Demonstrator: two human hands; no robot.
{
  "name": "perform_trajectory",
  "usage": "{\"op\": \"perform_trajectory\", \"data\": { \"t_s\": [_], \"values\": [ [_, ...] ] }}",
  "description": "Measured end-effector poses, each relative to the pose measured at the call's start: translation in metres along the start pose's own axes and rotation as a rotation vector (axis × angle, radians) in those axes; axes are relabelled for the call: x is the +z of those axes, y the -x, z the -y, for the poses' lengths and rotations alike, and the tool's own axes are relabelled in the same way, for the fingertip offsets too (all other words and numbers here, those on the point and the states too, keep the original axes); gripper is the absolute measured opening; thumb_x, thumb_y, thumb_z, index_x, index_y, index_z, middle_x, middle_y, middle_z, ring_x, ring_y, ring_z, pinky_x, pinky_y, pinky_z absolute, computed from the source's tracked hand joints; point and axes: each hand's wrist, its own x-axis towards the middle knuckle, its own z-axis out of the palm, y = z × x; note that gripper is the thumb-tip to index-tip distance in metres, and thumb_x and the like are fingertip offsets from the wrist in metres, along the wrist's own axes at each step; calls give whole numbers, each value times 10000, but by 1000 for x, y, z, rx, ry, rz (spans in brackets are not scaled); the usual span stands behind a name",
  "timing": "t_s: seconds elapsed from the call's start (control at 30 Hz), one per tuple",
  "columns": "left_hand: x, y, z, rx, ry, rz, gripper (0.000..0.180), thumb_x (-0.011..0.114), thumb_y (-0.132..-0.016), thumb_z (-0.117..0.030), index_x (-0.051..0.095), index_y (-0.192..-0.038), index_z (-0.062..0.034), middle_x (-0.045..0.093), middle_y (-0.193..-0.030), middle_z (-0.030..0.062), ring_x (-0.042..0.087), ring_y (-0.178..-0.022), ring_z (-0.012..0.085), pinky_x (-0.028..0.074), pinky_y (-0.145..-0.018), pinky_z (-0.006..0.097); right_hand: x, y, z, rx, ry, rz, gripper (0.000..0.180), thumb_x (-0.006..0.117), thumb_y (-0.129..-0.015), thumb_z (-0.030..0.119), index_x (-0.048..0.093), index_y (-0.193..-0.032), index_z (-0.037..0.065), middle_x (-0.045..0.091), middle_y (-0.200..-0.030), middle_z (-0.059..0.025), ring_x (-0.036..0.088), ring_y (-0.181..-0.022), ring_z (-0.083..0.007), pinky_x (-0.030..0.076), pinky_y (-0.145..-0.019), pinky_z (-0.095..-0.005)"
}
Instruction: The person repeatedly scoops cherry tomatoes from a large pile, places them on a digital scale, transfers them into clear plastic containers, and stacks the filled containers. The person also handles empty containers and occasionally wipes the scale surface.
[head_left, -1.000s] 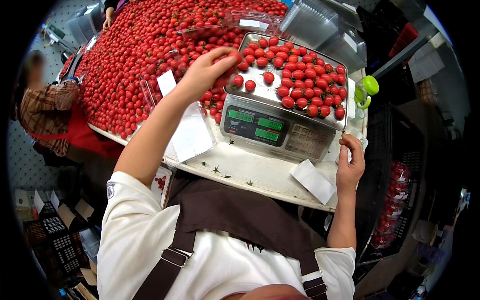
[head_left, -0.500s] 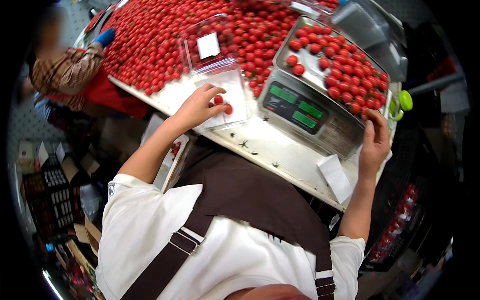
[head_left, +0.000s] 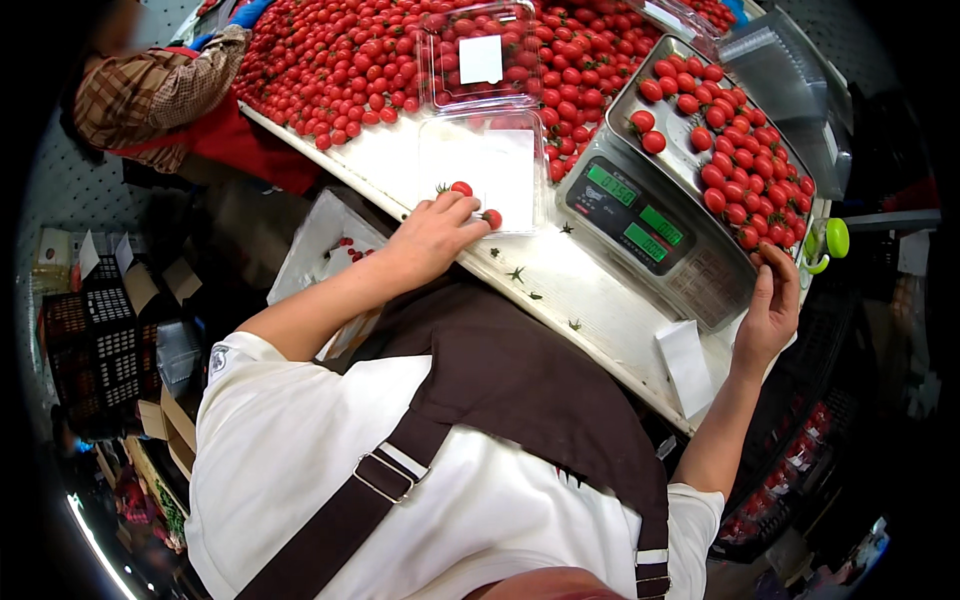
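Your left hand (head_left: 432, 235) rests palm down on the white desk (head_left: 560, 285), fingers loosely spread and grasping nothing, its fingertips touching the near edge of an open clear plastic punnet (head_left: 482, 165). Two cherry tomatoes (head_left: 461, 188) lie right at those fingertips, one just inside the tray. Your right hand (head_left: 770, 305) curls over the near right corner of the weighing scale (head_left: 650, 225), fingers bent against the rim of its steel pan (head_left: 640, 95), which is heaped with tomatoes.
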Motion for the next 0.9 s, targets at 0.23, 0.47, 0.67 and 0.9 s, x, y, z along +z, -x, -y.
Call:
{"op": "perform_trajectory", "data": {
  "t_s": [0.23,0.47,0.67,0.9],
  "values": [
    [-34,25,12,82,-13,64,322,622,-815,-27,638,-1125,-110,570,-1166,103,557,-1130,309,496,-900,403,-6,5,2,14,45,-2,233,520,-1015,-21,614,-1227,-33,622,-1237,-97,630,-1093,-165,483,-1004,-303],
    [-29,8,11,96,44,176,270,582,-860,-47,619,-1116,-125,524,-1001,75,558,-1032,261,464,-799,392,-4,7,-1,2,8,-31,227,529,-1012,-18,621,-1220,-29,627,-1229,-103,636,-1081,-166,488,-993,-291],
    [-6,1,12,108,28,138,248,572,-868,-43,578,-1107,-111,506,-991,97,560,-1017,287,486,-766,398,0,-14,3,-46,98,-61,202,576,-969,-34,644,-1158,-22,645,-1142,-96,639,-1031,-154,490,-933,-265],
    [-23,-8,3,94,120,-32,448,785,-802,-193,588,-1189,-82,553,-1154,137,553,-1083,326,445,-896,425,5,-64,-32,-136,919,16,727,717,-882,432,469,-1474,91,430,-1493,-263,442,-1342,-445,357,-1120,-485]
  ]
}}
